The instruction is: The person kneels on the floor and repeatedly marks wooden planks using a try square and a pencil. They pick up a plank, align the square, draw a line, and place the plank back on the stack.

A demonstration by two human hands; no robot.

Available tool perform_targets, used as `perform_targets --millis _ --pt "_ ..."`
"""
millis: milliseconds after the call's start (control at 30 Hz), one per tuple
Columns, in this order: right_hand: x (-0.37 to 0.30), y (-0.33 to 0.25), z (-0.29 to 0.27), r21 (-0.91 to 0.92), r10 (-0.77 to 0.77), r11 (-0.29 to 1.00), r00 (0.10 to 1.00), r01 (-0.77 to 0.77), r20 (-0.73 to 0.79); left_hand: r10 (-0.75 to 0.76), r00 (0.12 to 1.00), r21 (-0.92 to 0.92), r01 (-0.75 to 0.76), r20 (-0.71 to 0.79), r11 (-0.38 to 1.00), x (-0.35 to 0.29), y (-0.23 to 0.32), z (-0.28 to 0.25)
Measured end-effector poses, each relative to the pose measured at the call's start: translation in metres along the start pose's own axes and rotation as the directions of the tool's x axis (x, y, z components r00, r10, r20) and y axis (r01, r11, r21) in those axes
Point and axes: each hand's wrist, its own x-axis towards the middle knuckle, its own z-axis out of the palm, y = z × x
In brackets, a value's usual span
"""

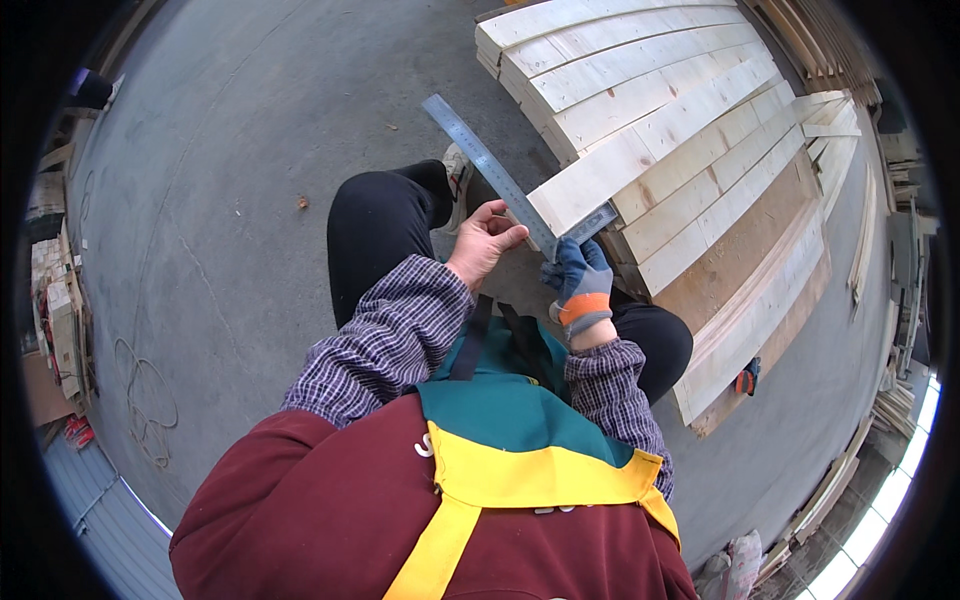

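Note:
A metal carpenter's square (482, 158) lies across the near end of a pale wooden board (590, 190), its long marked blade reaching out past the board's left side. My right hand (580, 280), in a grey-blue glove with an orange cuff, grips the square near its corner. Its shorter arm (596, 224) shows along the board's right edge. My bare left hand (485, 245) is closed in a pinch beside the long blade, close to the board's end. What sits between its thumb and fingers is too small to tell.
A stack of pale boards (640, 90) extends away to the far right, with more planks (760, 300) lying lower at its right. Beside these rests a dark and orange glove (748, 378). A loose cord (148, 410) lies on the concrete floor (250, 120) at left.

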Motion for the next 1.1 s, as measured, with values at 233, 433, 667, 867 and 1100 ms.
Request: perform_targets --millis 233,433,667,867,1100 --pt "0.0015 -0.0032 -0.0013 -0.045 0.018 0.999 1.000 -0.018 0.015 0.004 1.000 0.010 -0.004 0.012 1.000 -0.0004 0.0019 -0.0003" --pt "0.0010 -0.0060 -0.0007 -0.045 0.034 0.998 0.999 -0.033 0.020 -0.012 1.000 0.059 0.010 0.020 0.998 -0.0007 0.0045 -0.0015" --pt "0.0026 -0.0053 -0.0018 -0.045 0.059 0.997 0.998 -0.058 0.025 -0.023 0.999 0.073 0.021 0.026 0.997 -0.0009 0.0055 -0.0020" --pt "0.0024 -0.0047 -0.0023 -0.044 0.045 0.998 0.999 -0.043 0.028 -0.022 0.999 0.063 0.020 0.025 0.998 -0.0015 0.0062 -0.0011" --pt "0.0035 -0.0029 -0.0024 -0.026 0.039 0.999 0.999 -0.038 0.023 -0.018 0.999 0.072 0.016 0.026 0.997 -0.0004 0.0049 -0.0018"
